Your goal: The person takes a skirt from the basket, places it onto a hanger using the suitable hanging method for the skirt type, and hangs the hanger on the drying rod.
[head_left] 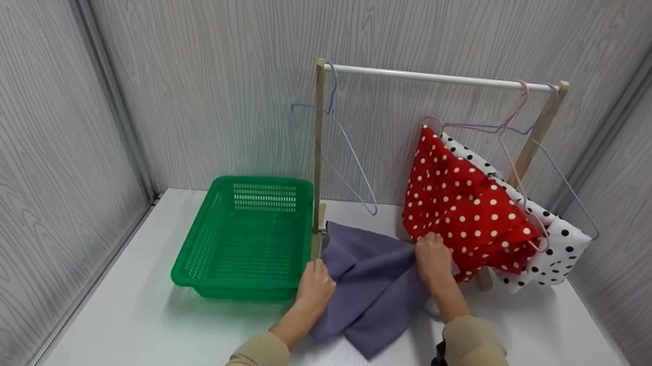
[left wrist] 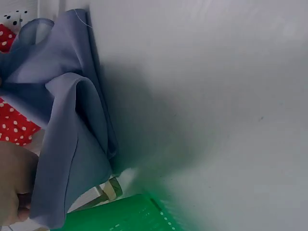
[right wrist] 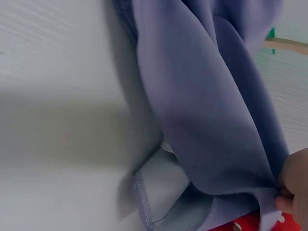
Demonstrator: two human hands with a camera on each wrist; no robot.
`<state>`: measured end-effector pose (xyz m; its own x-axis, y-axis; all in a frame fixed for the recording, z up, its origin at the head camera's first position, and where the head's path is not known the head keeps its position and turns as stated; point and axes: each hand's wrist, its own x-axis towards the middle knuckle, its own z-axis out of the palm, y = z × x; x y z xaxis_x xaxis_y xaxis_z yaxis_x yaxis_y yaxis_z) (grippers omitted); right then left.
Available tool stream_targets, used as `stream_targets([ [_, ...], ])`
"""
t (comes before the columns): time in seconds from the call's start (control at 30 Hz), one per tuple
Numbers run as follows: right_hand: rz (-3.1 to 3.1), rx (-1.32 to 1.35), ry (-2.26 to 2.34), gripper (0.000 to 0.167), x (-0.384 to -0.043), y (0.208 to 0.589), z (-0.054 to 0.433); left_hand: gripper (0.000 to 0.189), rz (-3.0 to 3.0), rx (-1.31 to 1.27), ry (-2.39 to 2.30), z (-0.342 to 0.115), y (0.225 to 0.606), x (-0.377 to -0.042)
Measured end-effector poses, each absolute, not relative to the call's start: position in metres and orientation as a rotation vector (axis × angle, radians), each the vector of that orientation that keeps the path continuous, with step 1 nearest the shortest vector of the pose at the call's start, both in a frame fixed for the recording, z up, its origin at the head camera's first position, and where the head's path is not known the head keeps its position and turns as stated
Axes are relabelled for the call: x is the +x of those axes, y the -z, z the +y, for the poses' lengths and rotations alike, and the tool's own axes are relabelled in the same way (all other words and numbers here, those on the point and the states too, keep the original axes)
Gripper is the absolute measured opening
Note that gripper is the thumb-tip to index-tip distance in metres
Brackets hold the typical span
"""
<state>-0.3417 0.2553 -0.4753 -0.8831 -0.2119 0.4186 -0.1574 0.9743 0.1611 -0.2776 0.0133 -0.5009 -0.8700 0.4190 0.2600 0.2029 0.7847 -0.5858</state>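
Note:
A purple-grey cloth (head_left: 373,282) is spread between my two hands above the white table, its lower edge hanging in folds. My left hand (head_left: 316,284) grips its left edge beside the green basket. With curled fingers my right hand (head_left: 433,259) pinches the upper right part, close to the red polka-dot cloth (head_left: 467,200). In the left wrist view the cloth (left wrist: 72,115) droops in a fold next to my left hand (left wrist: 17,185). The right wrist view has my right hand (right wrist: 294,187) pinching a corner, with the cloth's paler underside showing below.
A green plastic basket (head_left: 187,253) stands left of the cloth. Behind is a rack with a white rod (head_left: 426,77) and wooden posts. A blue hanger (head_left: 356,155) hangs at its left; a pink hanger (head_left: 513,156) and a white dotted cloth (head_left: 560,252) are at its right.

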Motion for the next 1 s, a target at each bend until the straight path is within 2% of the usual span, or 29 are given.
stream_targets([
  [0.07,-2.743,0.284,0.189,0.009,-0.336,0.487,0.251,0.025,-2.706,-0.413,-0.899,0.019,0.502,-0.28],
  [0.17,-2.795,0.376,0.205,0.023,-0.324,0.503,0.246,0.025,-2.795,-0.362,-1.029,0.026,0.504,-0.279],
  [0.3,-2.69,0.564,0.188,0.039,-0.305,0.513,0.239,0.032,-2.74,-0.423,-1.066,0.029,0.507,-0.27],
  [0.43,-2.474,0.828,0.119,0.028,-0.288,0.518,0.234,0.032,-2.531,-0.61,-0.901,0.028,0.512,-0.255],
  [0.53,-2.396,1.047,0.116,0.019,-0.273,0.525,0.227,0.02,-2.474,-0.801,-0.721,0.03,0.52,-0.243],
  [0.63,-2.42,1.192,0.173,0.033,-0.257,0.534,0.215,0.018,-2.577,-0.908,-0.632,0.033,0.529,-0.236],
  [0.73,-2.425,1.226,0.25,0.044,-0.247,0.544,0.203,0.02,-2.684,-0.887,-0.668,0.035,0.536,-0.234],
  [0.8,-2.404,1.202,0.264,0.04,-0.245,0.55,0.197,0.019,-2.732,-0.83,-0.691,0.035,0.539,-0.236],
  [1.0,-2.255,1.133,0.303,0.012,-0.253,0.557,0.194,0.012,-2.739,-0.743,-0.622,0.031,0.544,-0.245],
])
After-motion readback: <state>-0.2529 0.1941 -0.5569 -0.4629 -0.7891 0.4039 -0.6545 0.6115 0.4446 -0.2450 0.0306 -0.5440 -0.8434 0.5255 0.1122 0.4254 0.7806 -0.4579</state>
